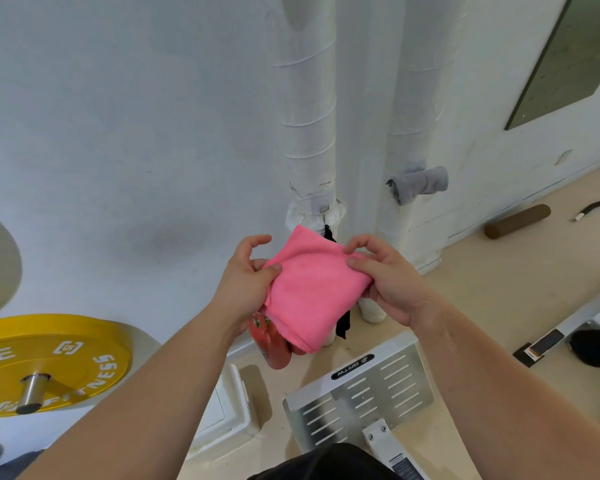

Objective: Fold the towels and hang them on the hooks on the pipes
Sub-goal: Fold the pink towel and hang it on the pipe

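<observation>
I hold a folded pink towel (312, 289) in front of two white wrapped pipes. My left hand (246, 282) pinches its left edge. My right hand (392, 275) grips its right edge between thumb and fingers. The left pipe (309, 116) carries a small grey hook (321, 204) just above the towel, and nothing hangs on it. On the right pipe (409, 116) a folded grey towel (420, 183) hangs at about the same height. A black cloth (343, 323) and something red (272, 341) show behind and below the pink towel.
A yellow weight plate (49, 362) on a bar is at the lower left. A white metal plate (361, 389) of gym equipment lies on the floor below my hands. A brown roller (516, 221) rests by the wall at right.
</observation>
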Action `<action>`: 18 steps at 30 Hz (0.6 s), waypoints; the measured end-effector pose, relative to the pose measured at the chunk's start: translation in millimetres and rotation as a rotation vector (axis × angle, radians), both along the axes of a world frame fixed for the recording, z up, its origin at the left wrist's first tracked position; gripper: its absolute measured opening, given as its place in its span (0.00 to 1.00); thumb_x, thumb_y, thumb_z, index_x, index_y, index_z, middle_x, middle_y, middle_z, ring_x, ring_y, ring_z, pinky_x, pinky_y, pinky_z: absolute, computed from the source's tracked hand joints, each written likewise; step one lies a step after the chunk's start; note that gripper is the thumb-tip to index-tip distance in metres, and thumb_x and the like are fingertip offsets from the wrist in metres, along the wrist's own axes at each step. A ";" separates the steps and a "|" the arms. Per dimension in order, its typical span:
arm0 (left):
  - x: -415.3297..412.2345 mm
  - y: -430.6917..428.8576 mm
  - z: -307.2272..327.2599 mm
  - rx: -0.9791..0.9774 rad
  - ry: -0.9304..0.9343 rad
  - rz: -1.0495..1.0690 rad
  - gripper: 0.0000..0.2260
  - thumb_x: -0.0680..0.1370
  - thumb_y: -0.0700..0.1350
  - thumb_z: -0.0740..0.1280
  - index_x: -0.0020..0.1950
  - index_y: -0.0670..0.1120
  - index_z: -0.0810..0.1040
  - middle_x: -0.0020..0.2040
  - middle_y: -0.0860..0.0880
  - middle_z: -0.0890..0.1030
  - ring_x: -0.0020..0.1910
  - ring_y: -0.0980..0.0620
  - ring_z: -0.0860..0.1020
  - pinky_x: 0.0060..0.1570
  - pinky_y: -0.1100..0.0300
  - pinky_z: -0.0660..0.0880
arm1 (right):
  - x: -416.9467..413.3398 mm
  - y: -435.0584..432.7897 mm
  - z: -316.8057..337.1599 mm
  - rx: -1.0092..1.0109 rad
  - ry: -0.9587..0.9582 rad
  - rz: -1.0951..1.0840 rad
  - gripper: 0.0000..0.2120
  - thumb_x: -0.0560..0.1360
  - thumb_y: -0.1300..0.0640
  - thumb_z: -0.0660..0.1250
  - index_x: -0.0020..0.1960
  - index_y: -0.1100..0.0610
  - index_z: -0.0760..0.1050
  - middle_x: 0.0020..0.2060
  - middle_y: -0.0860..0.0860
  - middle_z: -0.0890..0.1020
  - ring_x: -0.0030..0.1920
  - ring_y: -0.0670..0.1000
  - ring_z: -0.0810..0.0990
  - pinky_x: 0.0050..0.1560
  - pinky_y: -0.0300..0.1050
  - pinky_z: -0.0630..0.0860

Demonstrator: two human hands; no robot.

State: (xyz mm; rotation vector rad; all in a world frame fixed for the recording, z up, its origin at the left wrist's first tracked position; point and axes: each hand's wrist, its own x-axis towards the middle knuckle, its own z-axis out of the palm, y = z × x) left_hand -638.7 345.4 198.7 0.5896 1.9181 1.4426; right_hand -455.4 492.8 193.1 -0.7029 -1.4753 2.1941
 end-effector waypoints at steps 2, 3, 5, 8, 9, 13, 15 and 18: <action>-5.2 0.2 -2.7 -0.031 -0.032 0.017 0.21 0.80 0.36 0.66 0.71 0.52 0.70 0.47 0.44 0.82 0.38 0.48 0.78 0.29 0.57 0.72 | 3.9 -1.3 2.3 -0.071 0.028 0.134 0.13 0.78 0.69 0.58 0.54 0.57 0.78 0.45 0.55 0.75 0.38 0.49 0.75 0.38 0.44 0.79; -7.5 0.3 -3.8 -0.035 -0.061 0.024 0.22 0.80 0.36 0.66 0.72 0.51 0.70 0.51 0.44 0.84 0.40 0.46 0.79 0.31 0.56 0.74 | 7.0 -0.6 1.7 -0.032 0.003 0.210 0.16 0.76 0.70 0.59 0.58 0.57 0.78 0.47 0.56 0.76 0.41 0.50 0.77 0.43 0.45 0.80; -11.7 0.1 -4.6 -0.035 -0.124 0.036 0.23 0.79 0.33 0.66 0.72 0.50 0.70 0.55 0.43 0.85 0.47 0.42 0.83 0.43 0.48 0.80 | 13.9 2.4 -0.2 0.267 -0.140 0.367 0.26 0.74 0.73 0.64 0.66 0.52 0.75 0.46 0.54 0.76 0.43 0.51 0.77 0.48 0.44 0.80; -19.5 -0.9 -0.1 -0.057 -0.262 0.013 0.23 0.79 0.31 0.66 0.70 0.49 0.73 0.55 0.40 0.85 0.51 0.41 0.84 0.55 0.45 0.80 | 12.9 5.0 -3.0 0.848 -0.387 0.508 0.35 0.70 0.66 0.68 0.72 0.41 0.69 0.50 0.47 0.80 0.47 0.50 0.81 0.51 0.45 0.78; -22.1 -1.2 1.8 -0.069 -0.319 -0.001 0.22 0.78 0.31 0.66 0.69 0.49 0.74 0.55 0.38 0.85 0.50 0.42 0.84 0.53 0.47 0.80 | 10.1 3.5 -4.0 0.969 -0.410 0.499 0.36 0.69 0.65 0.68 0.72 0.40 0.69 0.54 0.45 0.80 0.50 0.48 0.80 0.52 0.41 0.76; -29.6 -2.5 2.9 -0.080 -0.487 -0.010 0.22 0.78 0.30 0.65 0.70 0.43 0.74 0.60 0.33 0.82 0.52 0.41 0.82 0.55 0.48 0.78 | 1.3 -1.2 -5.5 1.107 -0.322 0.386 0.32 0.68 0.64 0.71 0.67 0.39 0.73 0.59 0.42 0.80 0.56 0.42 0.78 0.58 0.36 0.73; -30.9 -4.0 -1.2 -0.080 -0.543 -0.013 0.21 0.78 0.29 0.64 0.71 0.42 0.73 0.59 0.35 0.83 0.52 0.42 0.83 0.53 0.49 0.79 | 0.1 0.2 -8.3 1.129 -0.291 0.355 0.28 0.68 0.63 0.72 0.64 0.40 0.76 0.55 0.43 0.80 0.55 0.43 0.79 0.57 0.41 0.75; -29.0 -6.3 -5.1 -0.108 -0.525 -0.074 0.22 0.78 0.31 0.66 0.71 0.45 0.75 0.60 0.36 0.83 0.55 0.41 0.84 0.54 0.49 0.80 | -0.2 0.9 -6.7 1.046 -0.213 0.311 0.16 0.68 0.61 0.77 0.53 0.46 0.83 0.53 0.47 0.74 0.52 0.44 0.76 0.55 0.36 0.72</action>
